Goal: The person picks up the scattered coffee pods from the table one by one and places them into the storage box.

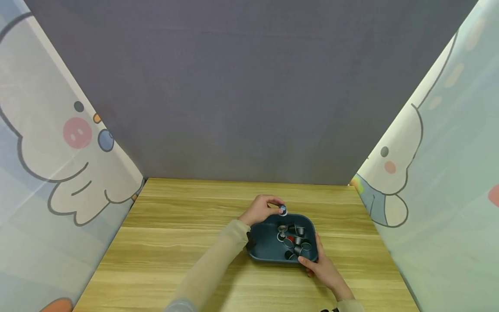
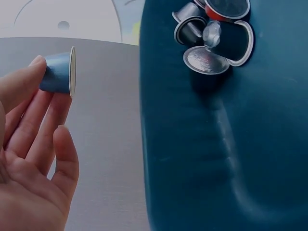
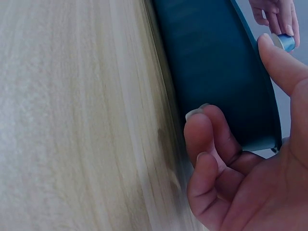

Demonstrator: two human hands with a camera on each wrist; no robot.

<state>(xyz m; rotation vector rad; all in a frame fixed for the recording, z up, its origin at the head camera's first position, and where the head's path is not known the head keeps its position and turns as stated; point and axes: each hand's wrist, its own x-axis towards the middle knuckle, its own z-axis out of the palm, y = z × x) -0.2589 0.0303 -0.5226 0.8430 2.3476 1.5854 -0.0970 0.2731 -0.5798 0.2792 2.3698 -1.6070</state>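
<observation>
My left hand [image 1: 260,209] pinches a blue coffee capsule [image 2: 57,73] between thumb and fingers, above the far rim of a dark blue tray [image 1: 266,242]. The capsule lies sideways, its pale rim toward the tray in the left wrist view. At the tray's near right corner, my right hand [image 1: 324,268] grips the edge, thumb on the rim and the other fingers curled against the outer wall. Several more capsules, mostly dark or silver, lie jumbled in the tray's right half, among them a silver-lidded capsule [image 2: 206,60] and a partly covered red capsule [image 1: 290,238].
The tray stands on a wooden table [image 1: 175,242] with a grey panel [image 1: 241,95] rising behind it. Cartoon-printed sheets [image 1: 46,130] flank the table on both sides. Bare wood lies left and right of the tray.
</observation>
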